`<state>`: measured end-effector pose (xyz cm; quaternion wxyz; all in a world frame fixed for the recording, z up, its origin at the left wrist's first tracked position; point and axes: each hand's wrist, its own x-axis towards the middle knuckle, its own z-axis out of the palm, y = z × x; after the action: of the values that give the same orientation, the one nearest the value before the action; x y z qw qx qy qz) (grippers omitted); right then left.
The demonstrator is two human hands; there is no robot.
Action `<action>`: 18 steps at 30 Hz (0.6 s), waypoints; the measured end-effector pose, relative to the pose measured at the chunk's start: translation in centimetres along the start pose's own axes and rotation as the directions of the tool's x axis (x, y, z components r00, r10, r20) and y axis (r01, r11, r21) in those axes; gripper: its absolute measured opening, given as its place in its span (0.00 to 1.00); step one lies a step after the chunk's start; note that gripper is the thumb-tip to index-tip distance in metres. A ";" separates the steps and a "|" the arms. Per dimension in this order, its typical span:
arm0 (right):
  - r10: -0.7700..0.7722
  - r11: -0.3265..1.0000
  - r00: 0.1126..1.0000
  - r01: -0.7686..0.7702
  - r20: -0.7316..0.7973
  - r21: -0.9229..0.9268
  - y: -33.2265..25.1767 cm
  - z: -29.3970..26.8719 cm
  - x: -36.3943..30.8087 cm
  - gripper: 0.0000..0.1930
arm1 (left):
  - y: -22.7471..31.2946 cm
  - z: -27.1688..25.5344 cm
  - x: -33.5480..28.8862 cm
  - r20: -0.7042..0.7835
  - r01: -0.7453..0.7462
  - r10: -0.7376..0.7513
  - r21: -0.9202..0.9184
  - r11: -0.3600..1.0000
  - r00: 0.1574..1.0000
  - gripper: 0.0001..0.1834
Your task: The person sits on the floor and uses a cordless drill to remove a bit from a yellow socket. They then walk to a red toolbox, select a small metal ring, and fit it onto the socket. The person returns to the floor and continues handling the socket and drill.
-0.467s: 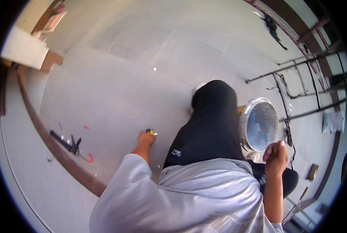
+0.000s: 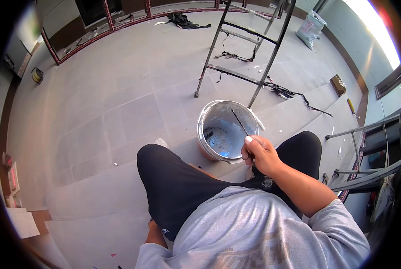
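Note:
My right hand (image 2: 259, 154) is closed around one end of a thin dark drill bit (image 2: 239, 120) with a spiral shaft. The bit points up and away over the mouth of a bucket (image 2: 203, 139), which stands between my knees. Inside its whitish, stained wall, blue patches and small dark pieces (image 2: 208, 133) lie at the bottom. Down beside my left thigh is my left hand (image 2: 153, 227); its fingers are hidden behind the black trouser leg, so what it holds does not show.
A metal stepladder (image 2: 238, 74) stands beyond the bucket, with black straps (image 2: 283, 91) on the floor by its feet. A white sack (image 2: 311, 30) leans near the right wall. Nearer lie a brown block (image 2: 337, 85) and a yellow-handled tool (image 2: 350, 106). Another metal frame (image 2: 362, 132) stands at right.
The view has swung to the right. My left hand, earlier on the floor with a small yellow-and-metal thing, is now mostly behind my thigh. The drill bit now shows in my right hand.

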<state>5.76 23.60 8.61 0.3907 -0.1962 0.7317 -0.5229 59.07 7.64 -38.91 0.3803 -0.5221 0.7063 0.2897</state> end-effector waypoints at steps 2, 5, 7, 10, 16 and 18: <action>0.017 1.000 1.000 -0.017 -0.024 -0.004 -0.1 -1.8 0.2 0.23 | 1.4 -1.9 -0.4 -0.078 0.088 -0.127 -0.383 0.920 0.989 0.18; -0.028 0.999 0.998 0.029 -0.061 0.026 -1.3 -4.4 2.1 0.23 | 2.6 -7.3 -1.0 -0.262 -0.063 -0.213 -0.756 0.651 0.941 0.16; -0.100 0.991 0.993 0.105 -0.059 0.082 -3.2 -6.7 4.5 0.23 | 2.4 -13.0 -2.6 -0.413 -0.277 -0.260 -0.858 0.432 0.873 0.14; -0.173 0.972 0.970 0.196 -0.174 0.129 -6.0 -11.8 6.5 0.21 | 8.4 -26.5 -6.4 -0.382 -0.397 -0.234 -0.918 -0.017 0.894 0.11; -0.194 0.965 0.946 0.232 -0.260 0.124 -8.7 -18.6 14.1 0.22 | 26.6 -49.1 -11.0 -0.630 -0.609 0.116 -0.774 -0.176 0.767 0.17; -0.160 0.960 0.953 0.210 -0.257 0.184 -7.3 -18.8 17.7 0.21 | 32.2 -53.3 -12.8 -0.637 -0.617 0.266 -0.770 -0.164 0.724 0.18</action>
<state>-20.61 20.06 11.59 0.2671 -0.1576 0.6928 -0.6511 17.86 -19.50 1.20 -0.3057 -0.3801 0.4821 0.7278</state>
